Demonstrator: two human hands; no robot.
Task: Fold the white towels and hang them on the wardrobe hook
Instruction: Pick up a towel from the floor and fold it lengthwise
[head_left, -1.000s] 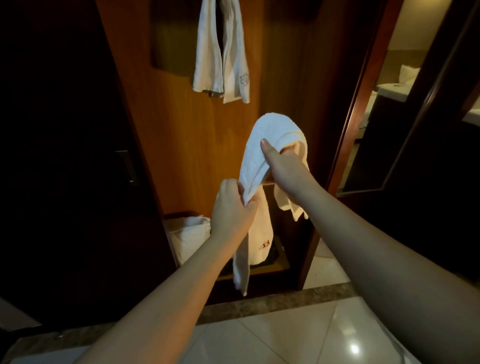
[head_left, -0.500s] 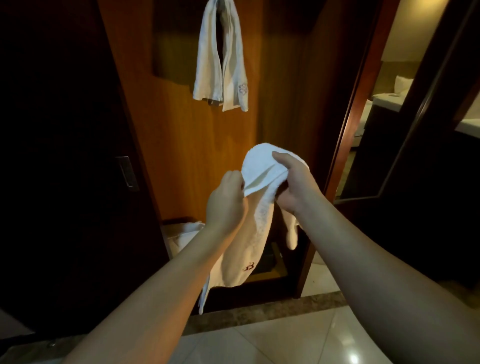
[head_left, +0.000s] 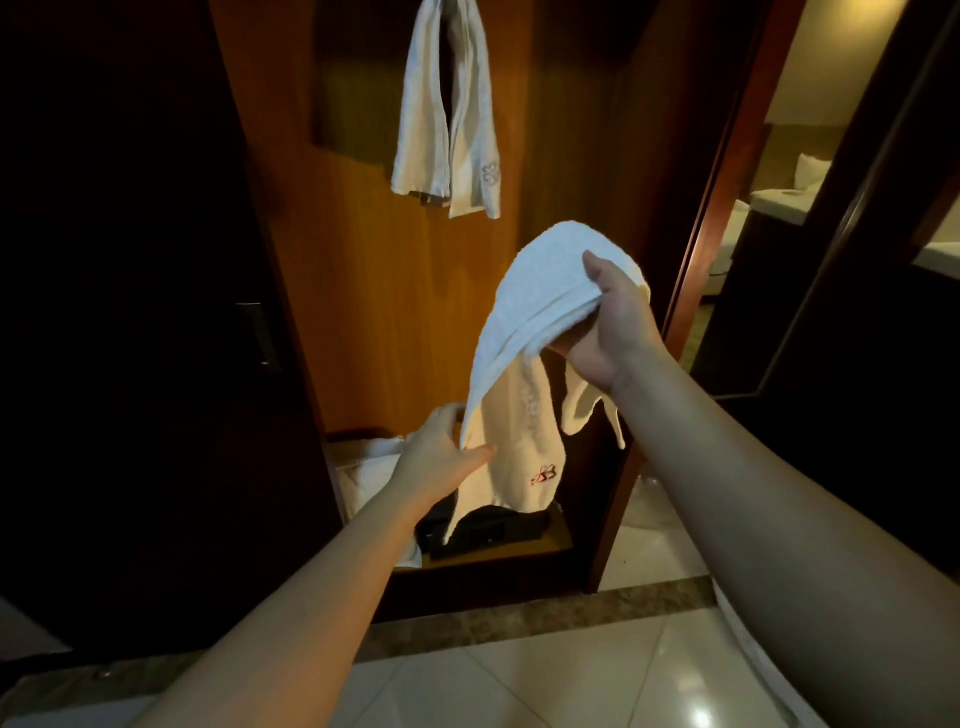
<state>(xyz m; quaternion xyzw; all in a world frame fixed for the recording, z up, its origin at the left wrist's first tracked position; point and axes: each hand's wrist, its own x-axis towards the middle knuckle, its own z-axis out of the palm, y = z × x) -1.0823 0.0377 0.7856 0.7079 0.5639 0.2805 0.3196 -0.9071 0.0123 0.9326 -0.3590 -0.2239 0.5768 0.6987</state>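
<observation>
My right hand (head_left: 610, 327) grips a folded white towel (head_left: 535, 312) at its fold, thumb on top, and the towel drapes down on both sides in front of the open wardrobe. A small red emblem shows near its lower end. My left hand (head_left: 441, 460) is lower down, with the thumb and fingers spread around the towel's hanging left edge. Another white towel (head_left: 447, 114) hangs high on the wardrobe's wooden back panel; the hook itself is out of view.
More white cloth (head_left: 369, 470) lies on the wardrobe's bottom shelf beside a dark object (head_left: 483, 530). A dark door (head_left: 130, 312) with a handle stands at the left. A wooden frame (head_left: 701, 234) and a lit room lie to the right. Glossy tiles (head_left: 519, 686) cover the floor.
My right hand has lifted the towel's fold up and to the right. My left hand has let go near the top and dropped to the hanging left edge.
</observation>
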